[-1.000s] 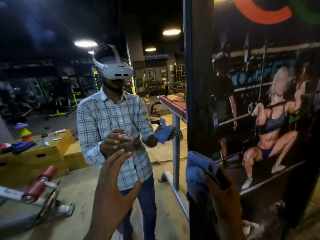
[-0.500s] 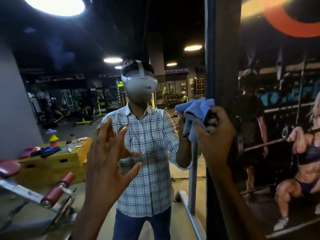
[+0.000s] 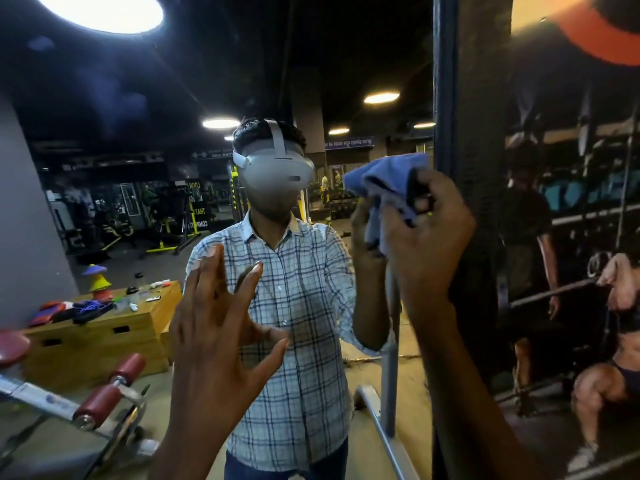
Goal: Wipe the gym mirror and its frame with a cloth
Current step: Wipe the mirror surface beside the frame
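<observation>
The gym mirror (image 3: 145, 188) fills the left and middle of the view and reflects me in a checked shirt and headset. Its dark frame (image 3: 446, 81) runs vertically right of centre. My right hand (image 3: 426, 237) grips a bunched blue cloth (image 3: 388, 181) and holds it against the glass beside the frame's left edge, at head height. My left hand (image 3: 221, 327) is raised in front of the mirror with its fingers spread and holds nothing; whether it touches the glass I cannot tell.
A dark wall poster (image 3: 571, 237) of people lifting weights stands right of the frame. Reflected in the mirror are a wooden box (image 3: 100, 337) with small items, a bench with red rollers (image 3: 110, 393), a grey metal stand (image 3: 389, 358) and gym machines.
My right hand with the cloth has risen from low on the frame to head height along its left edge. My view has tilted upward. My left hand stays raised and spread.
</observation>
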The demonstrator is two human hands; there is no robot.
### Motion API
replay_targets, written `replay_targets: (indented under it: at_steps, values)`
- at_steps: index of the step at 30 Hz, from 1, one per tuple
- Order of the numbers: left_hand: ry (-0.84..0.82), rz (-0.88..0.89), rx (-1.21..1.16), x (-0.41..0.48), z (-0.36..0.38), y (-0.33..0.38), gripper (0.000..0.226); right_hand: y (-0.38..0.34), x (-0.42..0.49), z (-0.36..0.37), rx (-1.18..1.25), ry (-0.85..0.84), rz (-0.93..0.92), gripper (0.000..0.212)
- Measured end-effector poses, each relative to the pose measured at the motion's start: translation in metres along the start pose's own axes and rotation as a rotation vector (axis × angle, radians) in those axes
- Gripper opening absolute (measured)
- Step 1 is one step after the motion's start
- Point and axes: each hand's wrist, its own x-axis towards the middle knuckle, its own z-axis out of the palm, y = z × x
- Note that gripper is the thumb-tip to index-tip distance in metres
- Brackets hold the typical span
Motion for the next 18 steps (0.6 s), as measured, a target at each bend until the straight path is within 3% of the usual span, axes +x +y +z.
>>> replay_targets:
  at_steps: [1, 5, 7, 10, 11, 13, 15, 16, 18]
  values:
    - [-0.002, -0.009, 0.0, -0.001, 0.001, -0.001, 0.099, -0.004, -0.01, 0.008, 0.005, -0.054, -0.021, 0.034]
    - [-0.004, -0.007, 0.018, -0.003, 0.002, -0.008, 0.106, 0.011, -0.05, 0.019, -0.036, -0.557, -0.425, 0.027]
    - [0.005, 0.008, 0.014, -0.005, 0.001, -0.012, 0.101, 0.018, -0.039, 0.005, -0.038, -0.481, -0.365, 0.03]
    - [0.0, -0.006, 0.008, -0.007, 0.001, -0.012, 0.1, 0.021, -0.038, -0.006, -0.04, -0.138, -0.135, 0.03]
    - [0.002, -0.009, 0.007, -0.008, 0.003, -0.012, 0.099, 0.018, -0.051, -0.002, -0.01, -0.139, -0.11, 0.027]
    - [0.002, -0.003, 0.016, -0.011, 0.004, -0.015, 0.097, 0.018, -0.092, 0.006, 0.035, -0.383, -0.167, 0.022]
    - [-0.009, 0.009, 0.018, -0.015, 0.004, -0.019, 0.095, 0.029, -0.119, 0.0, -0.008, -0.601, -0.244, 0.033]
    - [-0.01, 0.007, 0.011, -0.017, 0.003, -0.021, 0.094, 0.037, -0.12, -0.008, -0.013, -0.585, -0.24, 0.035]
    - [-0.007, -0.004, 0.003, -0.023, 0.0, -0.023, 0.092, 0.051, -0.11, -0.026, 0.027, -0.364, -0.13, 0.03]
